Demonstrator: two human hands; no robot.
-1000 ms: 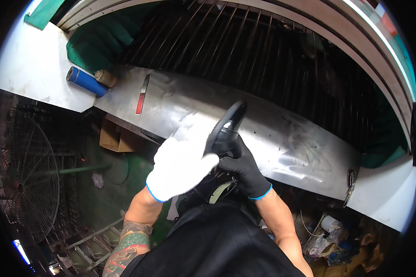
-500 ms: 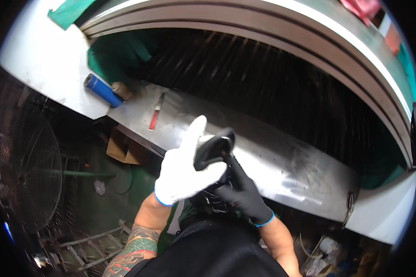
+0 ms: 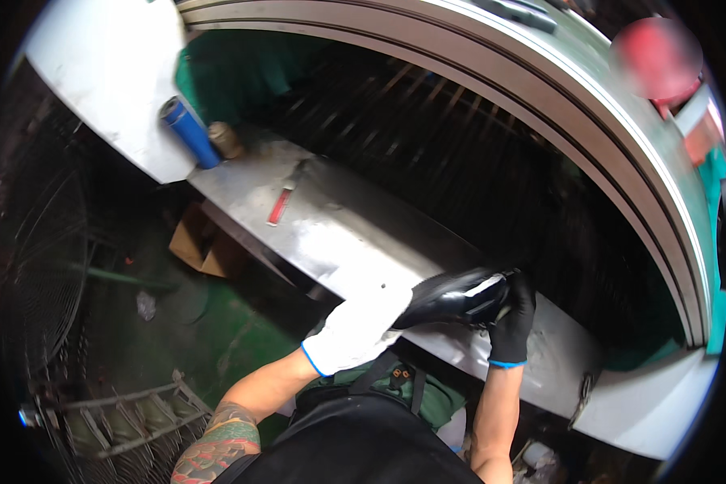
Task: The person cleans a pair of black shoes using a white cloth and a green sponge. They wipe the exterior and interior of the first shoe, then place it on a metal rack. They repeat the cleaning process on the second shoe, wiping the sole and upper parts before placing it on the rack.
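A long, glossy black piece (image 3: 452, 302) with white glints is stretched sideways between my hands, above the front part of a metal ledge (image 3: 339, 250). My left hand (image 3: 359, 329), in a white glove with a blue cuff, is closed at the piece's left end, its fingertips partly hidden. My right hand (image 3: 515, 319), in a black glove, is closed round the right end. Motion blurs the piece, and its exact kind cannot be made out. To the left on the ledge lies a slim red-handled tool (image 3: 279, 207), apart from both hands.
A blue cylinder (image 3: 189, 133) and a tan roll (image 3: 226, 139) stand at the ledge's left end. Behind it opens a dark machine bay under a curved pale frame (image 3: 540, 89). A cardboard box (image 3: 198, 242) and a large fan (image 3: 40, 234) are at left; a red object (image 3: 657, 60) is upper right.
The black piece has swung from upright in front of me to lying sideways, farther right. My right hand has moved right to its far end; the left hand has turned over. The view has shifted.
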